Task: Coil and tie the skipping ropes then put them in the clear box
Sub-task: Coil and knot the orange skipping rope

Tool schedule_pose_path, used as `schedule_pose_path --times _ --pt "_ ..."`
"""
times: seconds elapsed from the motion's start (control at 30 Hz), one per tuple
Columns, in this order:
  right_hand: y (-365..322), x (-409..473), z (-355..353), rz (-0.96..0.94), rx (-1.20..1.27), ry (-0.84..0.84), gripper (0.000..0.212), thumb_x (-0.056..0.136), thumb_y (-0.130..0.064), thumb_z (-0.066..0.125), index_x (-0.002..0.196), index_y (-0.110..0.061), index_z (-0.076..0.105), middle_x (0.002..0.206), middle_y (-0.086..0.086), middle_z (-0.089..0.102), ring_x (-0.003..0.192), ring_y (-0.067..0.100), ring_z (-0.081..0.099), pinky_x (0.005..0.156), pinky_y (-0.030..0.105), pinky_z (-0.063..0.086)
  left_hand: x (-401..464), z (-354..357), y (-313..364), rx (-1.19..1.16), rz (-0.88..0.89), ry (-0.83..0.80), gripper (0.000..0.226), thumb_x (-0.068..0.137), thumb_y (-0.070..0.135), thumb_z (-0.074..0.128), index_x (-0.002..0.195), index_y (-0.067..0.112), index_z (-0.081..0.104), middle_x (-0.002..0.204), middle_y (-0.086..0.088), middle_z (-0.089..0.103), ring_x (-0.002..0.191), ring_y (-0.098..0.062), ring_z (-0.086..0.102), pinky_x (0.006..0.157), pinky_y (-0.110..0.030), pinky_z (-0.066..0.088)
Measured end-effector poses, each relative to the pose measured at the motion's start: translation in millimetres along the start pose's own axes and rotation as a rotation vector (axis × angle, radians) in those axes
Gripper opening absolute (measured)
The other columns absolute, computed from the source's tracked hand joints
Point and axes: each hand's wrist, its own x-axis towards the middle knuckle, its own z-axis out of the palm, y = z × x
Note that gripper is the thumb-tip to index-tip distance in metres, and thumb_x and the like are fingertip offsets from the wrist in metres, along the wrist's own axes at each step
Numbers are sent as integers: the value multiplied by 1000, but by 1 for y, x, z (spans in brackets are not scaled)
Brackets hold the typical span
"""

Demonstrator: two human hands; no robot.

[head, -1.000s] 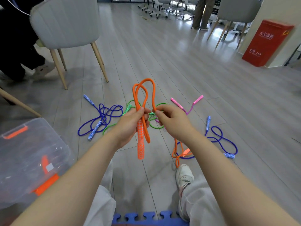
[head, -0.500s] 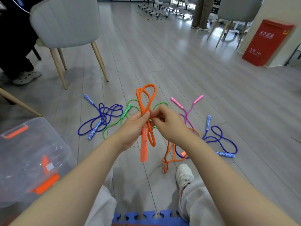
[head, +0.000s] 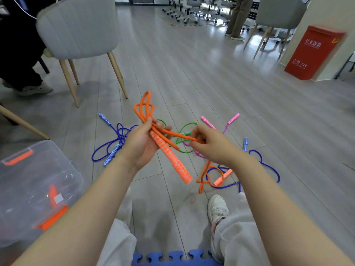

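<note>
The left hand [head: 141,144] grips the folded loops of the orange rope [head: 143,109] together with one patterned orange handle [head: 170,159], which slants down toward the floor. The right hand [head: 209,145] pinches a strand of that rope and draws it sideways from the bundle; the slack and the second orange handle [head: 222,177] lie on the floor by the shoe. I'd say the coiling is in hand, the tie not yet made. Next the strand wants wrapping round the bundle. The clear box [head: 28,189] waits at the left, apart from the ropes.
</note>
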Motion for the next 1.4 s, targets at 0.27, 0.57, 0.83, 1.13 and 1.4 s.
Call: schedule_pose_path --times 0.27,0.57,0.83,1.13,1.4 --pt "52 -13 -57 189 -41 91 16 89 -34 70 84 -19 67 65 -3 54 63 14 45 61 29 37 13 -52 42 -96 92 390 33 107 28 28 80 18 44 52 6 53 63 -13 66 62 -37 59" --pt "23 -9 -32 76 -37 195 21 100 -23 50 92 -21 68 55 -6 43 48 6 40 53 21 38 6 -33 10 644 101 354 24 100 17 41 81 14 54 72 -1 58 63 -17 50 59 -29 42" --pt "-8 -2 13 -90 -5 126 3 94 -23 57 95 -25 59 63 -9 56 59 3 54 60 28 44 -11 6 -22 781 -40 -89 23 104 18 39 103 11 61 89 5 73 80 -9 67 90 -39 51" --pt "-5 1 18 -118 -78 78 11 92 -20 60 94 -21 49 63 -11 53 58 3 50 61 30 41 -13 4 -34 741 -185 -272 24 105 24 38 99 13 58 82 -2 61 91 -23 66 89 -39 50" --pt "4 -2 0 28 130 -55 23 87 -26 71 96 -17 52 68 1 56 62 14 49 64 35 44 -18 5 -21 805 -177 -352 20 104 21 38 95 10 53 74 0 49 80 -21 59 85 -39 51"
